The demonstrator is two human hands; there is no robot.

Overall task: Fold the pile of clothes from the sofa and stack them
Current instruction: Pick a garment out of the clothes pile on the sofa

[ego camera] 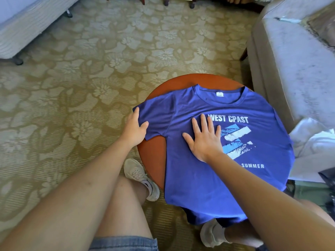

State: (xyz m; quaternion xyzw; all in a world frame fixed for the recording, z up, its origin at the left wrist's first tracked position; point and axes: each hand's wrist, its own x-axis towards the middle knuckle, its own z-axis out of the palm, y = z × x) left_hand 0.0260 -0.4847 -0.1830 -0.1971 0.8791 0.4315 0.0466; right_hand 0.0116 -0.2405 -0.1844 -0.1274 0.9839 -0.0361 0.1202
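Observation:
A blue T-shirt (195,178) with a white and light-blue print lies face up, spread over a small round reddish-brown table (154,160). Its hem hangs over the near edge. My left hand (135,128) grips the end of the shirt's left sleeve at the table's left side, thumb on top of the cloth. My right hand (205,137) lies flat on the chest of the shirt, fingers spread, pressing it down beside the print. A pile of white and dark clothes (313,147) sits at the right on the sofa.
A grey sofa (293,69) stands to the right of the table. A bed base on castors (23,33) is at the far left. Patterned carpet covers the floor. My knees and white sneakers (141,178) are under and beside the table.

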